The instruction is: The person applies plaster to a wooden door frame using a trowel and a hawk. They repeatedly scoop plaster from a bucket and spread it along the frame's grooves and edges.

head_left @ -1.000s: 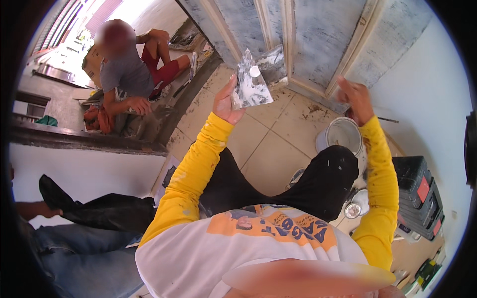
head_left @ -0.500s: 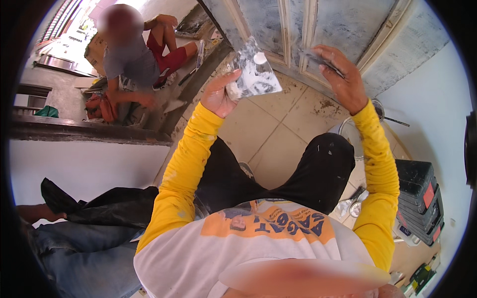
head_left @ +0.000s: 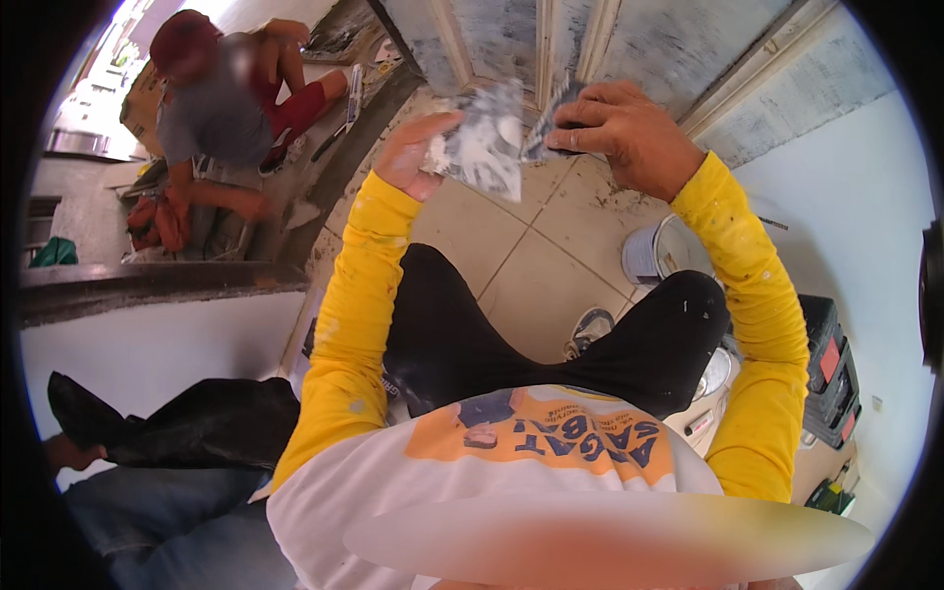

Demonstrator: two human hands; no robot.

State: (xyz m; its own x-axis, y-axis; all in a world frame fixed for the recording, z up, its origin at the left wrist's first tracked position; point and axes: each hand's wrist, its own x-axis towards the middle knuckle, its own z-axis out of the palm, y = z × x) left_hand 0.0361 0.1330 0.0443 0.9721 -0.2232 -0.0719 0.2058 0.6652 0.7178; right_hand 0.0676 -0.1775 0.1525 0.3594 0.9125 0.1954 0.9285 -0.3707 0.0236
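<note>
My left hand (head_left: 408,157), at upper centre, grips a thin metal plate (head_left: 480,146) by its left side; the plate is smeared with white paste and blurred by motion. My right hand (head_left: 634,143) is closed on a dark flat scraper (head_left: 546,128), its blade beside the plate's right edge; whether they touch I cannot tell. Both hands are raised over my bent knees and the tiled floor (head_left: 492,236), just in front of a panelled door (head_left: 669,49) with grey patchy coating.
A co-worker (head_left: 211,123) sits beyond the sill at upper left. Another person's legs (head_left: 167,531) lie at lower left. A bucket (head_left: 639,251) stands right of my knees, with black stacked cases (head_left: 826,364) along the white wall (head_left: 855,197) at right.
My right hand has moved up and left, bringing the scraper beside the plate. My left hand with the plate has shifted slightly left since half a second ago.
</note>
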